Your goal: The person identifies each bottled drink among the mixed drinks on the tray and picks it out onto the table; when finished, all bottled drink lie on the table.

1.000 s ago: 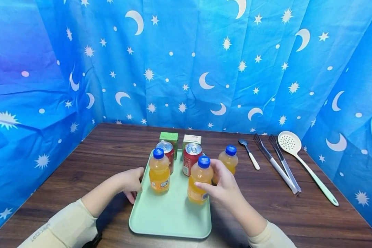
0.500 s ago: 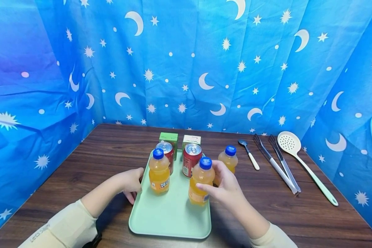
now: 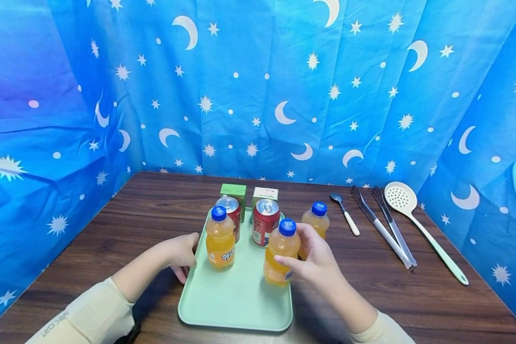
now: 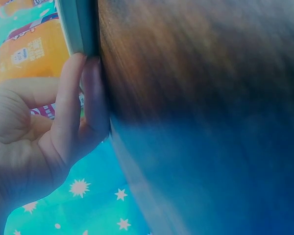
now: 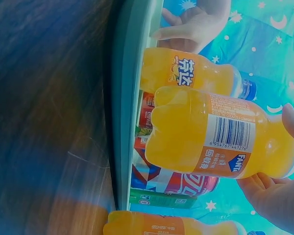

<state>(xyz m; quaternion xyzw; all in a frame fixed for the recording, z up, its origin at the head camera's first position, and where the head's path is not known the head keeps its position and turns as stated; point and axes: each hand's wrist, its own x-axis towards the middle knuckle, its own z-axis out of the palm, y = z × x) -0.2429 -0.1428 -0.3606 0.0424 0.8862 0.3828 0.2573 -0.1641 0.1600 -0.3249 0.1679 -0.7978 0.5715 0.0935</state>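
My right hand (image 3: 316,255) grips an orange Fanta bottle (image 3: 279,258) with a blue cap, thumb on its near side, upright over the tray's right part. In the right wrist view the bottle (image 5: 201,132) shows its barcode, its base close to the tray's rim. My left hand (image 3: 181,255) holds the left edge of the pale green tray (image 3: 236,306); in the left wrist view its fingers (image 4: 68,103) lie against the tray's side. Another orange bottle (image 3: 220,241) stands on the tray's left, with red cans (image 3: 264,224) behind both bottles.
Two drink cartons, one green (image 3: 233,191), stand behind the cans. A third orange bottle (image 3: 318,220) stands right of the tray. Farther right on the wooden table (image 3: 124,220) lie a spoon (image 3: 346,215), tongs (image 3: 387,234) and a skimmer (image 3: 430,234). A blue star-patterned cloth hangs behind.
My right hand has shifted the gripped bottle slightly right and towards me over the tray. The left hand has stayed at the tray's edge.
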